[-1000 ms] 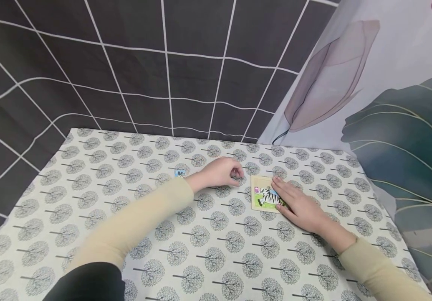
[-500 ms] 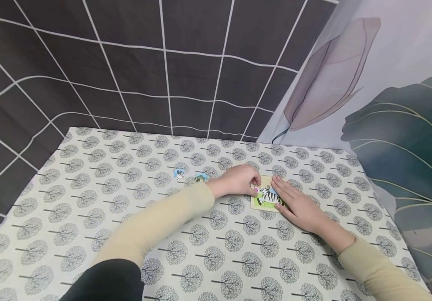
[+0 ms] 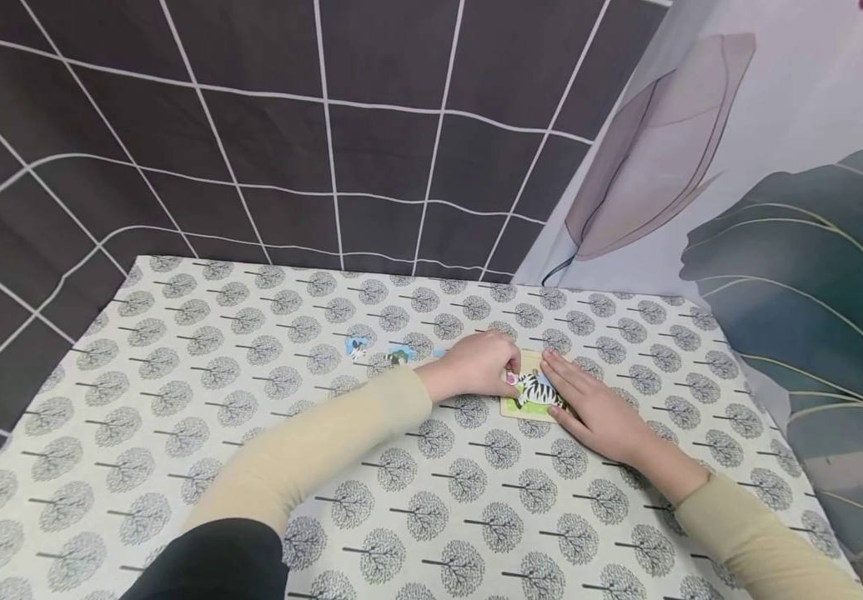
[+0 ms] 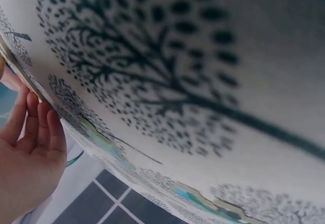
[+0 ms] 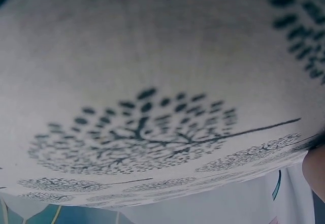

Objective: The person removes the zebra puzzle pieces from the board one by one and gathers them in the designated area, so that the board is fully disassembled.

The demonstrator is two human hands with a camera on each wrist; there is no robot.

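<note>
1. The left hand (image 3: 479, 365) is at the left edge of the puzzle board (image 3: 529, 416), its fingers bent and its thumb and forefinger close together beside the zebra's head. I can't quite tell from here whether it pinches a piece or merely touches the board.
2. The right hand (image 3: 599, 410) rests on the board's right side, palm down, fingers extended; it grips nothing that I can see.
3. The board lies flat on the table between the two hands, a little right of the middle. Its striped zebra (image 3: 539, 390) shows between them, above a green strip.
4. Off to the left of the board, two loose picture pieces lie on the cloth: a blue one (image 3: 357, 348) farther out, and a blue-and-green one (image 3: 399, 354) nearer the left hand.
5. A tree-print tablecloth (image 3: 431, 517) spreads beneath everything. Behind it hangs a dark cloth with white grid lines (image 3: 382, 150); to the right, a pale curtain (image 3: 799, 92) with large leaf shapes.
</note>
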